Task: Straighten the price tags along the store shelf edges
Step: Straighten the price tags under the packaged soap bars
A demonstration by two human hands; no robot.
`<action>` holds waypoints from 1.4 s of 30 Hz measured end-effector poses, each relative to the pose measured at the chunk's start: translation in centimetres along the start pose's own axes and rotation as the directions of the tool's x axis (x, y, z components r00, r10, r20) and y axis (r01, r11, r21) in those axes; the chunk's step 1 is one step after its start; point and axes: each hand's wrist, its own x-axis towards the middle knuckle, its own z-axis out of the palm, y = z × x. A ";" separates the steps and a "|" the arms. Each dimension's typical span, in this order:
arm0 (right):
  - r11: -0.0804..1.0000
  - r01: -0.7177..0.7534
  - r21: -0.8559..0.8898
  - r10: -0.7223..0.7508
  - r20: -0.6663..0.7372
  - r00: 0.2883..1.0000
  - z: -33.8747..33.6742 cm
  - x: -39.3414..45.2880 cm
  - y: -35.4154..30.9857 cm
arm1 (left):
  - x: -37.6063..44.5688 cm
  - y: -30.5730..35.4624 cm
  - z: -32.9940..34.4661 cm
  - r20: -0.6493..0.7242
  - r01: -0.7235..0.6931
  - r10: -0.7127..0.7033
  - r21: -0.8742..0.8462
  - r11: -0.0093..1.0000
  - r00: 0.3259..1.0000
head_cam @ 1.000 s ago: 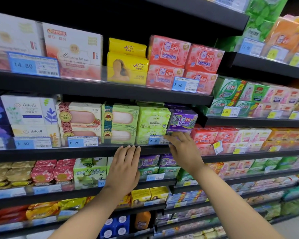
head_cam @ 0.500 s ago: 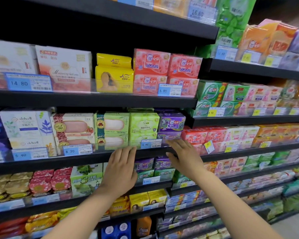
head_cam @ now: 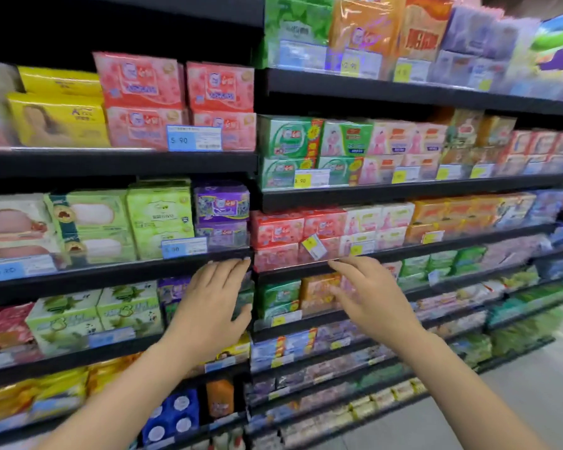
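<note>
The left hand is reaching up with its fingers straight and held close together, the fingertips touching the front lip of the black shelf edge at the right end of the left bay, and it is gripping nothing. The right hand is hanging just to the right of it in front of the next bay, its fingers extended and slightly spread, the tips pointing left and lying at the dark shelf rim there; whether they are actually touching that rim is hard to say through the motion blur. Just above the right hand's fingertips, a small yellow-and-white price tag is sitting tilted, its top leaning left, against the red packs on that shelf, clearly crooked beside the level yellow tags further along the same rim. Above the left hand, a blue price tag is standing level on the shelf edge in front of the light green boxes and next to the purple packs. One shelf up, another blue tag reading 5.90 is sitting straight before pink-red packs, and a yellow tag reading 8.90 is fronting green packs in the right bay. Both bare forearms are stretching up from the bottom of the view.
</note>
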 end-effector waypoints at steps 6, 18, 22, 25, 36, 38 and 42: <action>0.999 -0.001 0.032 -0.001 0.077 0.997 -1.6 -3.5 6.7 | 0.9 5.6 1.5 0.037 0.060 -0.059 -0.018 0.998 0.998; 0.997 0.021 0.078 -0.031 0.125 0.992 2.1 -2.2 12.8 | 3.7 7.3 7.5 0.255 0.231 -0.218 -0.024 0.973 0.942; 0.996 -0.006 0.093 -0.006 0.132 0.991 4.4 0.4 13.6 | 4.9 5.9 10.5 0.218 0.216 -0.208 -0.011 0.976 0.953; 0.995 -0.007 0.095 -0.004 0.113 0.994 6.4 2.2 14.2 | 6.0 5.2 12.4 0.203 0.220 -0.212 -0.016 0.975 0.956; 0.995 0.014 0.102 -0.029 0.152 0.988 11.5 6.3 14.1 | 6.1 4.6 15.3 0.134 0.232 -0.217 -0.116 0.966 0.967; 0.995 0.021 0.102 -0.035 0.136 0.990 12.0 7.0 13.9 | 6.3 4.9 15.6 0.086 0.275 -0.264 -0.179 0.945 0.961; 0.994 -0.006 0.105 0.000 0.061 0.998 13.2 7.9 13.5 | 6.7 5.8 16.1 0.028 0.317 -0.318 -0.204 0.926 0.948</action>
